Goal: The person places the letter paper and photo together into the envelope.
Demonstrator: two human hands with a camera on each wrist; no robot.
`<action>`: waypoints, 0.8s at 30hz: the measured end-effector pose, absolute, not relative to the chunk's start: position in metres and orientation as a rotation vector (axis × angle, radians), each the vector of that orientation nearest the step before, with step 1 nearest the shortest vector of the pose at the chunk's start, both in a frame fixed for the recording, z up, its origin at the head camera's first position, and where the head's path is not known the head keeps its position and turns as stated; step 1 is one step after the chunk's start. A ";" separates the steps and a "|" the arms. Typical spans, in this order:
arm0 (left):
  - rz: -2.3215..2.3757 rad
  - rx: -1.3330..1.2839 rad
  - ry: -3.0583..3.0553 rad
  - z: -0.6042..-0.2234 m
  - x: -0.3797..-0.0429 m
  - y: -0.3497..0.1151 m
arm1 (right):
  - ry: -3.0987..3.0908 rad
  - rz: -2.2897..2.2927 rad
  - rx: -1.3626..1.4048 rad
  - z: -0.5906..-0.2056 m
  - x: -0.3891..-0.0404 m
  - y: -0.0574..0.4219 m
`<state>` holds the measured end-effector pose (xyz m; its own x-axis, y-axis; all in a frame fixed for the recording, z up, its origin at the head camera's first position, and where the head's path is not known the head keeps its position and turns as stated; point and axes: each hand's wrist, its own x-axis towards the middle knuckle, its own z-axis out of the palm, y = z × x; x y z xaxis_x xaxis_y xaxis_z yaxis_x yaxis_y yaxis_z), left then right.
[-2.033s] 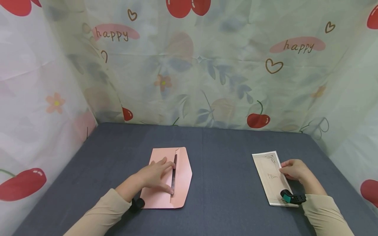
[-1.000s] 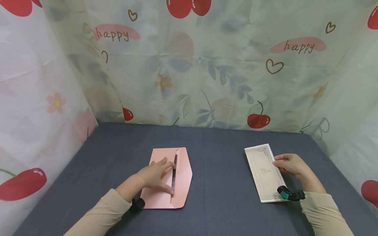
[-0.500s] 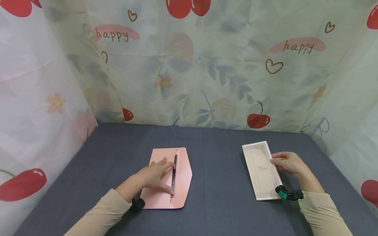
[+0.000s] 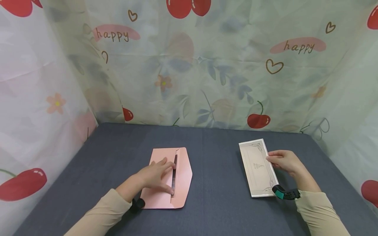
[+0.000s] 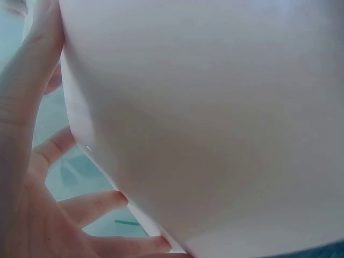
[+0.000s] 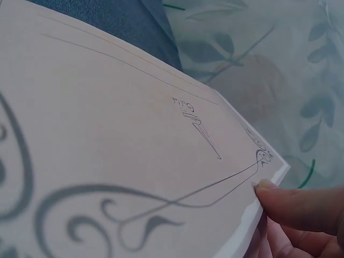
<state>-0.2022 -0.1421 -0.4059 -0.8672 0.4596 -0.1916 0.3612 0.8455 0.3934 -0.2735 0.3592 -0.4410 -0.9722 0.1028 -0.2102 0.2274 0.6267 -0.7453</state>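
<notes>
White cloth printed with red cherries (image 4: pixel 38 124) is hanging at the far left, cut off by the view's edge. A beige sleeve (image 4: pixel 97 211) is running in from below, and a black wrist device (image 4: pixel 137 204) is showing only partly beneath the left hand (image 4: pixel 152 175). That hand is resting on a pale pink paper envelope (image 4: pixel 183 177), its fingers (image 4: pixel 169 165) spread apart without gripping; the thumb and 1 fingertip are meeting a long dark slit (image 4: pixel 174 177), their ends hard to make out. The envelope is lying at the left of a dark blue-grey counter (image 4: pixel 217 196). Well to its right, a cream rectangular card (image 4: pixel 257 170) is slanting; whether it is touching the counter cannot be told. The right hand (image 4: pixel 286 162) is pinching the card's right edge, thumb in front, the other fingers mostly hidden behind. A black-and-teal wristband (image 4: pixel 285 193) is overlapping its lower right corner.
</notes>
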 end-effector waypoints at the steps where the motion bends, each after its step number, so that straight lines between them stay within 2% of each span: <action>1: 0.504 0.623 2.745 -0.406 -0.202 -0.142 | 2.688 -1.280 0.267 -0.435 -0.271 0.355; 8: 0.499 0.628 2.754 -0.407 -0.203 -0.142 | 2.645 -1.299 0.319 -0.399 -0.251 0.327; 15: 0.509 0.646 2.747 -0.406 -0.203 -0.141 | 2.676 -1.281 0.200 -0.380 -0.233 0.307; 20: 0.512 0.649 2.744 -0.406 -0.203 -0.141 | 2.666 -1.320 0.212 -0.388 -0.238 0.308; 24: 0.507 0.657 2.750 -0.407 -0.203 -0.142 | 2.675 -1.353 0.220 -0.416 -0.258 0.325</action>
